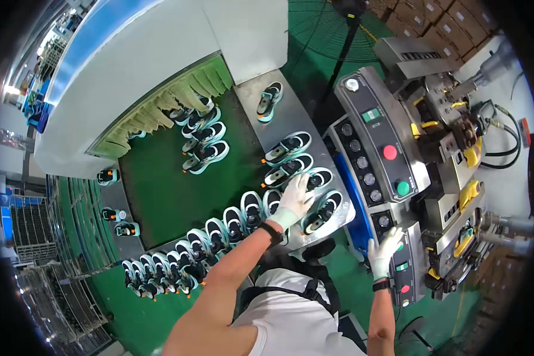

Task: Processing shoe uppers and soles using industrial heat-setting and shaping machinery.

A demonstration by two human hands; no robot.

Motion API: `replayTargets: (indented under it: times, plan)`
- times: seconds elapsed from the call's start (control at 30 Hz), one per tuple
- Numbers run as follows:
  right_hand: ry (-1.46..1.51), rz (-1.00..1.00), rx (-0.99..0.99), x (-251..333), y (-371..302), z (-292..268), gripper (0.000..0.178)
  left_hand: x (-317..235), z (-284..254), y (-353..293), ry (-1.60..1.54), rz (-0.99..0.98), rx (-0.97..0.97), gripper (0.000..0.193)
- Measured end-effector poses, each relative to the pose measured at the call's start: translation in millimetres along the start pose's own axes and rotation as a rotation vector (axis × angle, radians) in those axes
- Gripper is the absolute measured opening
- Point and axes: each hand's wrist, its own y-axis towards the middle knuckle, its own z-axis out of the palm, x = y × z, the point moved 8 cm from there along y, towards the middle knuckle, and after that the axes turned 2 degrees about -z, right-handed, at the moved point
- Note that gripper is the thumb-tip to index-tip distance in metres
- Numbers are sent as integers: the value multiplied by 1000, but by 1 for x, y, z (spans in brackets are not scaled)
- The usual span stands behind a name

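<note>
My left hand (296, 200), in a white glove, reaches over the row of shoes on the metal ledge. Its fingers stretch out across the near side of a black-and-white sneaker (320, 177); whether they touch it is hard to tell. Closer to me lies another sneaker (323, 212), with two more, including this sneaker (292, 147), farther up the ledge. Over the lower control panel (404, 274) my gloved right hand (384, 254) is spread beside a green button (400, 245), holding nothing. Part of that button is covered by the fingers.
Several sneakers line the near edge of the green conveyor belt (166, 199); more come from under a fringed curtain (160, 107) on the white machine (142, 53). At right stands a press machine (451, 172) with yellow parts and a red button (389, 152). A fan (332, 29) stands behind.
</note>
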Motion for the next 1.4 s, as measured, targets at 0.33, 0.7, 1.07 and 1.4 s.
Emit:
replayTargets:
  times: [0.33, 0.7, 1.07, 1.4]
  plan:
    - [962, 503, -428, 196, 8, 134, 71, 67, 31, 34, 224, -207, 316, 78]
    - [1826, 992, -451, 58, -115, 84, 29, -33, 135, -55, -117, -42, 555, 53]
    - [1480, 1047, -1684, -36, -496, -75, 53, -341, 238, -316, -614, 421, 1497, 47]
    - [8, 2118, -1352, -106, -837, -95, 73, -521, 426, -650, -392, 1352, 1349, 65]
